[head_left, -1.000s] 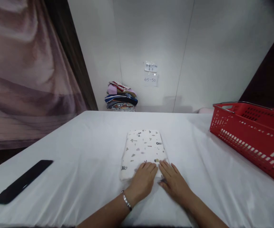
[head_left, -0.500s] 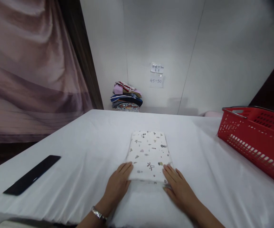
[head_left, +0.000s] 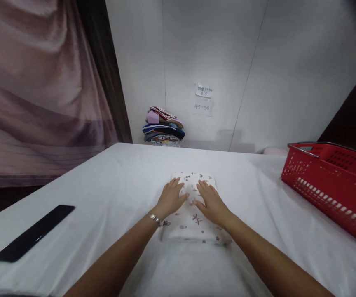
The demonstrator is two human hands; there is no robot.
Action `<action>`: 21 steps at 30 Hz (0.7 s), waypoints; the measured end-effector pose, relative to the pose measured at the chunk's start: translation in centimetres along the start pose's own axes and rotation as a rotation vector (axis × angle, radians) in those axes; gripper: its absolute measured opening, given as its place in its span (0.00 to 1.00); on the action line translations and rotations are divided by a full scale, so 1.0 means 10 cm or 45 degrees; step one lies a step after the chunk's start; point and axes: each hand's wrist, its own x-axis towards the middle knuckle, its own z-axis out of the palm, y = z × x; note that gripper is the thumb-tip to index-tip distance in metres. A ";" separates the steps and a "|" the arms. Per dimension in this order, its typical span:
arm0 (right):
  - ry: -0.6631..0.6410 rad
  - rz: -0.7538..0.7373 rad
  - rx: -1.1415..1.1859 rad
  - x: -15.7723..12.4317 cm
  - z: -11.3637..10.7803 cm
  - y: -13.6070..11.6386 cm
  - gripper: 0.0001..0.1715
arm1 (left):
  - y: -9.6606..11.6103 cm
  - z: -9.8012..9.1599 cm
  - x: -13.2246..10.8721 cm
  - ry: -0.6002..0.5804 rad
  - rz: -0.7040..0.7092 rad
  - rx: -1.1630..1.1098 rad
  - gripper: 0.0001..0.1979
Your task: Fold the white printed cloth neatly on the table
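A folded white cloth [head_left: 193, 227] with small printed figures lies on the white-covered table in front of me. My left hand [head_left: 171, 199] rests on its upper left part, fingers spread and pointing away from me; a silver bracelet circles that wrist. On the upper right part lies my right hand [head_left: 212, 203], also with its fingers apart. Both thumbs point inward toward each other, with a narrow gap between them. Neither hand grips anything. Parts of the cloth are covered by my hands.
A red plastic basket [head_left: 329, 181] with a metal handle stands at the right. To the left is a flat black object [head_left: 34, 233]. Folded fabrics [head_left: 164, 128] are piled at the far edge, below paper labels [head_left: 203, 101] on the wall. A pink curtain [head_left: 42, 90] hangs at left.
Both hands have moved forward and inward, from the cloth's near side edges onto its far part. The cloth's near edge now looks wider and slightly looser.
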 end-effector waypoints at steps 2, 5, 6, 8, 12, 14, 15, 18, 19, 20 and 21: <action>-0.018 0.087 0.005 0.36 0.09 0.03 0.36 | -0.02 0.13 0.31 -0.004 -0.054 0.082 0.24; -0.039 0.202 -0.017 0.75 0.25 0.21 0.37 | -0.10 0.35 0.62 -0.023 -0.114 0.145 0.26; -0.052 0.262 -0.034 0.83 0.30 0.31 0.38 | -0.13 0.42 0.67 -0.032 -0.138 0.145 0.27; -0.104 0.405 -0.056 0.90 0.40 0.53 0.41 | -0.19 0.55 0.72 -0.056 -0.185 0.124 0.29; -0.160 0.532 -0.066 0.88 0.55 0.88 0.46 | -0.27 0.71 0.71 -0.063 -0.220 0.092 0.30; -0.132 0.516 -0.080 0.87 0.60 0.95 0.47 | -0.28 0.73 0.70 -0.060 -0.215 0.086 0.31; -0.125 0.514 -0.082 0.87 0.62 0.97 0.47 | -0.29 0.74 0.70 -0.067 -0.218 0.079 0.31; -0.138 0.528 -0.066 0.88 0.64 0.96 0.48 | -0.28 0.72 0.71 -0.097 -0.249 0.043 0.31; -0.147 0.534 -0.057 0.88 0.63 0.95 0.47 | -0.28 0.71 0.72 -0.108 -0.258 0.030 0.31; -0.156 0.538 -0.048 0.89 0.62 0.94 0.47 | -0.27 0.70 0.73 -0.118 -0.265 0.016 0.30; -0.166 0.544 -0.038 0.89 0.60 0.93 0.47 | -0.27 0.69 0.73 -0.127 -0.269 0.000 0.30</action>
